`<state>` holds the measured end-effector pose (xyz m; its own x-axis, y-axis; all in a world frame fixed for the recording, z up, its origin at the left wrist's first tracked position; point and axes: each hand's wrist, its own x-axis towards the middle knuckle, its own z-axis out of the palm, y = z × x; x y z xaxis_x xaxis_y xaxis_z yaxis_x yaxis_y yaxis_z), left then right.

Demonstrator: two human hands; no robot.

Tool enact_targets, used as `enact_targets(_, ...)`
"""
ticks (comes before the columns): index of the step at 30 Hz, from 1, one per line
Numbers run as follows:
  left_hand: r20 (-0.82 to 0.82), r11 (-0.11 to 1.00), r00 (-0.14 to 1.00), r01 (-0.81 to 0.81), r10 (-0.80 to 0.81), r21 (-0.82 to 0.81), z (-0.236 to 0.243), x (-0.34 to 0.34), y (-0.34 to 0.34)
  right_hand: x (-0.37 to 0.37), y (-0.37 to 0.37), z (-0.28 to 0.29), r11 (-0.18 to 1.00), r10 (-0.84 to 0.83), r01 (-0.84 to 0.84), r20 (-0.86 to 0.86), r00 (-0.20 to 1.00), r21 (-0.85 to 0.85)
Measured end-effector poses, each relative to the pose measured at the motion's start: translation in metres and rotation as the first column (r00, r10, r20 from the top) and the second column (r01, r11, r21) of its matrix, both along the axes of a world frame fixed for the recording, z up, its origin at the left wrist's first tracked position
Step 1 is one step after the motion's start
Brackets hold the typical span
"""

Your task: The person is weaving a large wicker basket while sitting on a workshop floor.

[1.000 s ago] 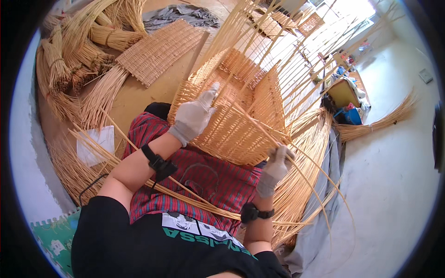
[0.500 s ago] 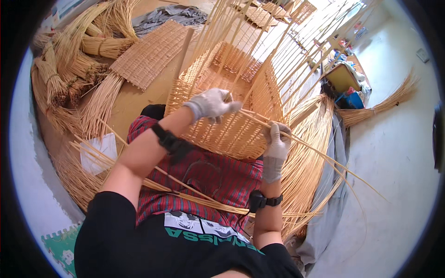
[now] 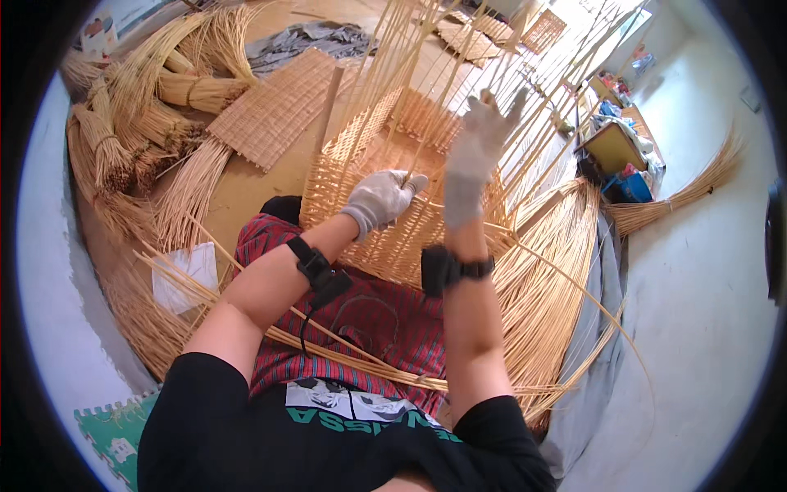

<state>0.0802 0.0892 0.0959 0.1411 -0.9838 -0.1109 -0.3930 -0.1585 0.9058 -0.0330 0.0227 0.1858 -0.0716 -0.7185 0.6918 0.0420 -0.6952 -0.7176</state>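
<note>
In front of me stands a half-woven wicker basket, with tall upright rods rising from its walls. My left hand, in a pale glove, is closed at the near rim, pinching a wicker strand. That strand runs out to the right past the basket's corner and curves down. Over the basket's right side my right hand, also gloved, is raised beside the rods. Its fingers look spread and somewhat blurred, and I see nothing held in them. Several loose wicker rods lie across my lap on a striped red cloth.
A large sheaf of long wicker spreads at the right. Tied bundles and a flat woven panel lie at the far left. A blue container stands by the right wall, near another wicker bundle.
My right hand has let go of the strands right of the basket and moved up and slightly left, fingers spreading. My left hand has shifted slightly lower at the rim.
</note>
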Motion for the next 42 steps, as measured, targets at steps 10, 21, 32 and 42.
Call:
enact_targets(10,-0.441,0.998,0.896,0.065,-0.057,0.003,-0.002,-0.008,0.005,-0.101,0.085,-0.104,0.978,-0.087,0.005,0.383,0.92,0.21)
enact_targets(21,-0.253,0.781,0.967,-0.136,-0.029,-0.609,0.018,-0.054,0.009,-0.188,0.074,-0.073,0.879,-0.246,0.092,0.279,0.928,0.469)
enact_targets(32,-0.214,0.998,0.975,0.06,-0.063,-0.02,0.02,-0.099,-0.008,-0.126,-0.03,0.034,0.972,-0.227,0.232,-0.322,0.919,-0.023)
enact_targets(42,-0.353,0.977,0.92,0.106,-0.167,-0.187,0.002,-0.097,-0.008,-0.227,0.133,-0.134,0.738,-0.245,-0.079,0.375,0.894,0.67)
